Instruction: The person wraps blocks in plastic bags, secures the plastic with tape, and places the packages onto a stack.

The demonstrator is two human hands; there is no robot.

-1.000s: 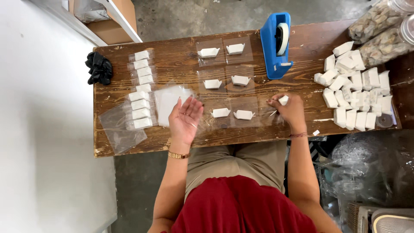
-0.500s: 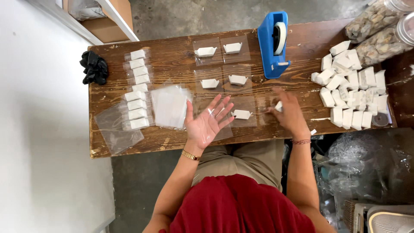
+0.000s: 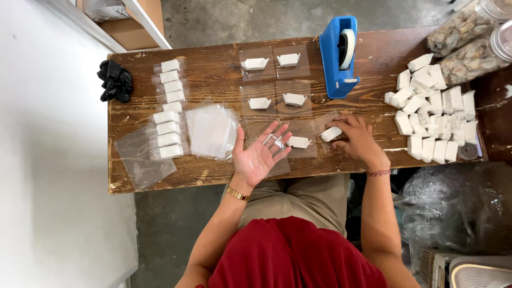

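Your left hand lies palm up with its fingers spread, gripping nothing, over a clear bag on the wooden table. Your right hand rests palm down below the blue tape dispenser, fingertips on a small white block. Another block lies between your hands. A heap of blocks sits right of the dispenser.

Red top, khaki trousers, gold watch on left wrist, beaded bracelet on right

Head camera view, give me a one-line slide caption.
Left hand open palm-up over clear bags; right hand touches a white block on the table.
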